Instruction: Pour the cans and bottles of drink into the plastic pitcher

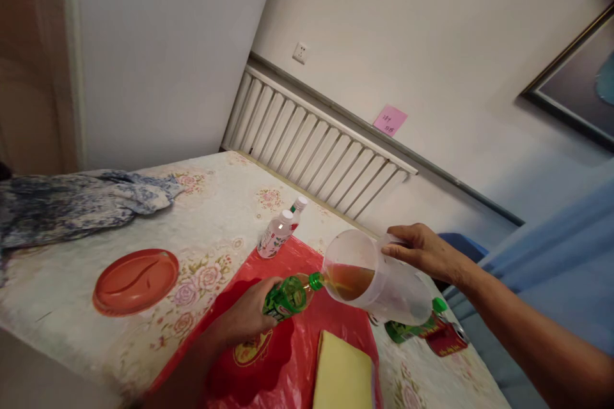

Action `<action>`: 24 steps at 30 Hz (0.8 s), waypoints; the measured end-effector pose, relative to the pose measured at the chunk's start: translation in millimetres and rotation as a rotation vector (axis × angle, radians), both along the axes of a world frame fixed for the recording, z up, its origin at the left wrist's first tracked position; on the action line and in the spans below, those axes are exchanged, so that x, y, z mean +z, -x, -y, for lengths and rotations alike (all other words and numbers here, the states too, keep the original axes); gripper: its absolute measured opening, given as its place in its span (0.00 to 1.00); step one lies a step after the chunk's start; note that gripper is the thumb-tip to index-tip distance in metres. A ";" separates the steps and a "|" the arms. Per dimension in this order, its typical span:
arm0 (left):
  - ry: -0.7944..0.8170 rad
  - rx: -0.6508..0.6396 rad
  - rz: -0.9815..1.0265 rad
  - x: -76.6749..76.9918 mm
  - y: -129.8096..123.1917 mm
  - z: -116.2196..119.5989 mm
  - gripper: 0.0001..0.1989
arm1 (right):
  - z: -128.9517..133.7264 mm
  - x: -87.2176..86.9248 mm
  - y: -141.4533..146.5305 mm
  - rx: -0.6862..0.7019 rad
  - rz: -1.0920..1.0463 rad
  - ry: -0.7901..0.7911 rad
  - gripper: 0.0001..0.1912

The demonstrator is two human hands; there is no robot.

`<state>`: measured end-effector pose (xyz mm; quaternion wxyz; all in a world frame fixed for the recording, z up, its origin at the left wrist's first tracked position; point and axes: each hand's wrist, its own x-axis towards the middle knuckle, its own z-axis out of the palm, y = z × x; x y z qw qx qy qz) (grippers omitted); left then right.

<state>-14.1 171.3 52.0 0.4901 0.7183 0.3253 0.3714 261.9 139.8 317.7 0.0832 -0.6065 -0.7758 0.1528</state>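
My left hand [252,310] is wrapped round a green-labelled drink bottle [290,297], tilted with its green-ringed mouth pointing right. That mouth is at the rim of a translucent plastic pitcher [403,297], which leans over with its opening toward the bottle. Amber liquid [355,282] lies inside the pitcher, and a thin amber streak shows by the bottle's mouth. My right hand [417,249] is closed on the pitcher's handle from above. Beneath both vessels a red plastic bag [283,345] is spread over the flowered tablecloth [211,223].
Two white-capped bottles [275,236] stand behind the bag. A red lid [137,282] lies at left, near a patterned cloth [86,204]. Close to me is a yellow pad [343,374]. Partly behind the pitcher are a green-capped bottle [407,331] and a red can [446,339].
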 end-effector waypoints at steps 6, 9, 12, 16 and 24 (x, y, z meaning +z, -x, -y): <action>0.004 0.001 0.015 -0.6 -0.3 -0.2 0.29 | -0.6 -2.9 -1.3 -0.007 0.001 -0.008 0.25; 0.011 0.001 0.032 -2.5 -0.9 -1.1 0.30 | -0.6 -4.2 -2.3 -0.019 -0.025 -0.006 0.24; 0.033 -0.002 0.028 -4.6 -0.9 -3.1 0.32 | -0.4 -7.9 -4.9 -0.024 -0.112 0.004 0.24; 0.073 -0.004 0.064 -5.3 0.9 -5.3 0.34 | -1.5 -23.6 -17.8 -0.087 -0.323 0.047 0.24; 0.098 0.024 0.131 1.9 3.9 -4.0 0.32 | -11.9 -96.4 -59.6 -0.295 -0.765 -0.095 0.23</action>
